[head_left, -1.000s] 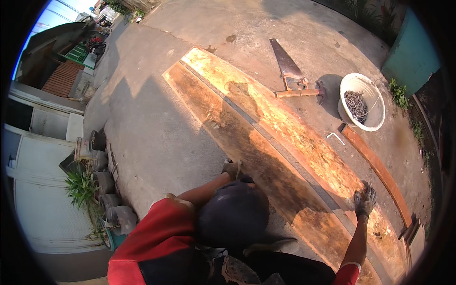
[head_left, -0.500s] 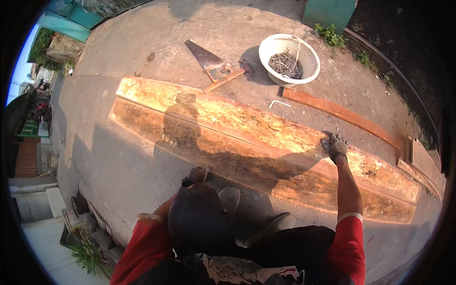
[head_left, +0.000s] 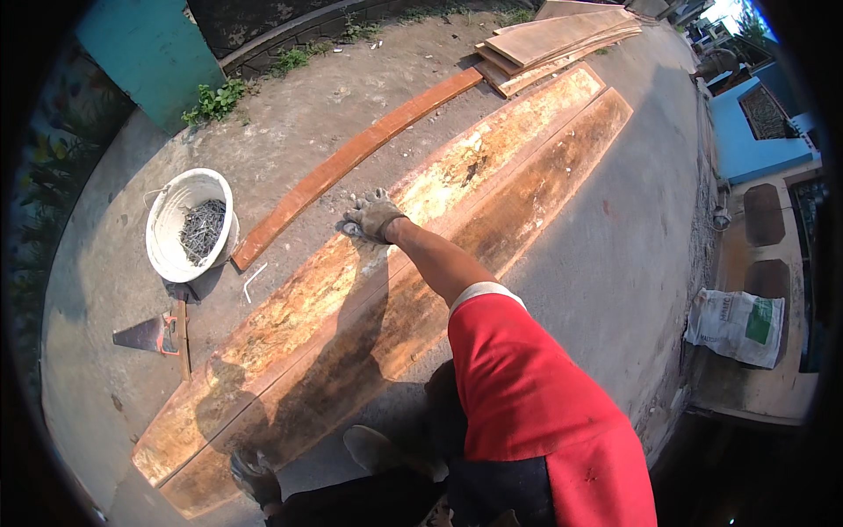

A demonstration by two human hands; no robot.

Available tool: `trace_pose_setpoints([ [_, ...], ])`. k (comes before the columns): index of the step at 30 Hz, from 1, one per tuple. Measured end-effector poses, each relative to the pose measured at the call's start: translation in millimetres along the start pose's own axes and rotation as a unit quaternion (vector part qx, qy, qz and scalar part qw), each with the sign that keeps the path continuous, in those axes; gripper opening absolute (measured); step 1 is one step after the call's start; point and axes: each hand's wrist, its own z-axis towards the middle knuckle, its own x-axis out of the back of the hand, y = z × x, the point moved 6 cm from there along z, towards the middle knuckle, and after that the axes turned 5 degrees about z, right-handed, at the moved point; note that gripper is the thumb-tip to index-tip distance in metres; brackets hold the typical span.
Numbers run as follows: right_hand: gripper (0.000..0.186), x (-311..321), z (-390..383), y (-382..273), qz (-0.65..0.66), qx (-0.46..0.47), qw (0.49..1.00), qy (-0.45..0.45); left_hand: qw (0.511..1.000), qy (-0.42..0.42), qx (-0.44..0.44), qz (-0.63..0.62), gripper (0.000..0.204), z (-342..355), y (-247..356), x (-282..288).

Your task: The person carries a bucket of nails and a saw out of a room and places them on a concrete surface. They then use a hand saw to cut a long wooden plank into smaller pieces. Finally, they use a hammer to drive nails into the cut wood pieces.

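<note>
From the person's head, the left fisheye camera is looking steeply down over the ground (head_left: 606, 255). It is hanging close above the right sleeve (head_left: 536, 386), farther from the boards (head_left: 329, 294), which it is framing end to end, slantwise. Its lens is bending the ground's edges, reaching the teal wall (head_left: 149, 66) at left and the house (head_left: 760, 391) at right.

The right hand (head_left: 373, 217), in a soiled grey glove, lay palm down, fingers (head_left: 353, 228) spread beyond the wrist (head_left: 400, 231). Behind that hand, the bare right forearm (head_left: 443, 263) slanted back into a red sleeve (head_left: 544, 395) with a pale cuff (head_left: 487, 294). The left hand (head_left: 255, 481), in a darker-looking glove, sat nearer and farther left, well apart from the right hand; its finger pose was too unclear to tell.
</note>
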Motion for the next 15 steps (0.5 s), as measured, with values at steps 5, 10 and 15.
trace_pose_setpoints([
  [5, 0.062, 23.9, 18.2, -4.6, 0.031, -0.019, 0.999, 0.012, 0.995, -0.006, -0.095, 0.028, 0.093, 101.8, 59.0, 38.9],
  [10, 0.062, 24.5, 20.8, 2.3, 0.031, -0.025, 0.999, -0.015, 0.985, -0.135, -0.107, 0.034, 0.114, 136.5, 77.6, -3.5],
  [15, 0.057, 16.7, -4.5, 15.9, 0.050, -0.016, 0.997, 0.062, 0.978, -0.062, -0.198, -0.014, 0.121, 179.4, 109.9, -42.3],
])
